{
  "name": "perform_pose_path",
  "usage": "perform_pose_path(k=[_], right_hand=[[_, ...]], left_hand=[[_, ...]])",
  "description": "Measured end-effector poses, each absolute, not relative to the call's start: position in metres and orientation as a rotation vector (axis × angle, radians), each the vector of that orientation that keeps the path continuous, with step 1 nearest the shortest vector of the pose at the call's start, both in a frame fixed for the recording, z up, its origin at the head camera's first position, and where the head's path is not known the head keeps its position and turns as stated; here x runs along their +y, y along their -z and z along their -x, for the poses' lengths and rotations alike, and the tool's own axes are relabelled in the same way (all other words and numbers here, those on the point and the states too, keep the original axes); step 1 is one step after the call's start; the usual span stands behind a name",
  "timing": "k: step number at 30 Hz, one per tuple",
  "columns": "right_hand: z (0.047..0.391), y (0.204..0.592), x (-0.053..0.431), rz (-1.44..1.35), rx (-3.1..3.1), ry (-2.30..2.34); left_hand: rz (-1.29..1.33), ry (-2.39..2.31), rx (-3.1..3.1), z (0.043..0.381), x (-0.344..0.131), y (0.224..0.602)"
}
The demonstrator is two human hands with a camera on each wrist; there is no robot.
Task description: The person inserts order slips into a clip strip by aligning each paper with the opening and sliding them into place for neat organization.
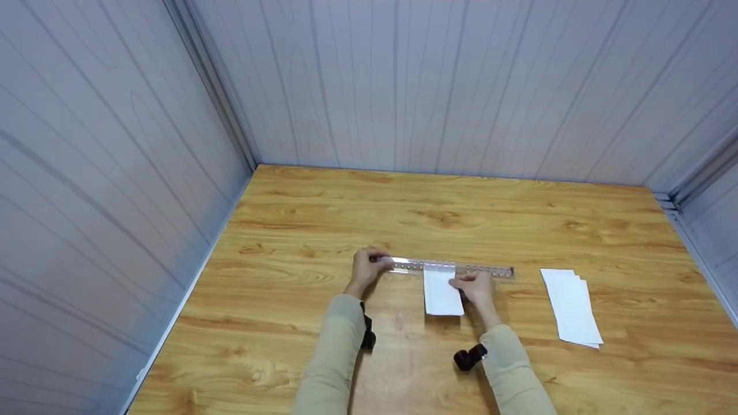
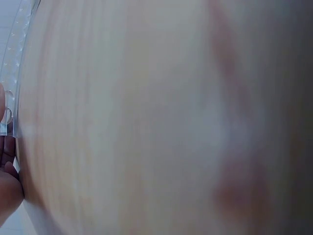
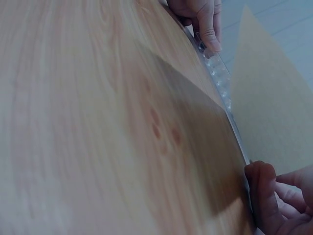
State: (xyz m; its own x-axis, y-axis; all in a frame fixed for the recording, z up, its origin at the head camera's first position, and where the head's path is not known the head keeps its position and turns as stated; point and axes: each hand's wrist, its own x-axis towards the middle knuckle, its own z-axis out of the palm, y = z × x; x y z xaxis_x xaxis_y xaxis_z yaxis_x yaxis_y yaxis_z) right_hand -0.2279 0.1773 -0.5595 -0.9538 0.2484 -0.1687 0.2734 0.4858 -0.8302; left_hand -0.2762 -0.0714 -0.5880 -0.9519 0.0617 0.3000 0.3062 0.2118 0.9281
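A clear plastic ruler (image 1: pixel 410 264) with a row of round openings lies crosswise on the table. My left hand (image 1: pixel 366 271) grips its left end between thumb and fingers. In the left wrist view, that end of the ruler (image 2: pixel 12 54) and part of the hand (image 2: pixel 9 188) show at the edge. A white paper slip (image 1: pixel 441 295) meets the ruler at its far end, and its near end is lifted off the wood, casting a shadow. My right hand (image 1: pixel 479 289) pinches the slip's right edge. From the right wrist, the paper (image 3: pixel 266 93) slants up beside the ruler (image 3: pixel 220 81).
To the right, several white paper slips (image 1: pixel 572 305) lie in an overlapping pile on the wooden table (image 1: pixel 300 225). Pale panelled walls (image 1: pixel 369 86) enclose the back and sides. A dark wrist camera (image 1: pixel 470 357) sits at the right sleeve, another (image 1: pixel 368 334) at the left.
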Motion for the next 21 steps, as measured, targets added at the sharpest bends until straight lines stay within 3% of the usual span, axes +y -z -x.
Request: perform_pose_path(k=[21], right_hand=[[0.2282,0.5576,0.1711,-0.487,2.671,1.514]], left_hand=[[0.292,1.707,-2.394,0.2724,-0.0694,0.5793]])
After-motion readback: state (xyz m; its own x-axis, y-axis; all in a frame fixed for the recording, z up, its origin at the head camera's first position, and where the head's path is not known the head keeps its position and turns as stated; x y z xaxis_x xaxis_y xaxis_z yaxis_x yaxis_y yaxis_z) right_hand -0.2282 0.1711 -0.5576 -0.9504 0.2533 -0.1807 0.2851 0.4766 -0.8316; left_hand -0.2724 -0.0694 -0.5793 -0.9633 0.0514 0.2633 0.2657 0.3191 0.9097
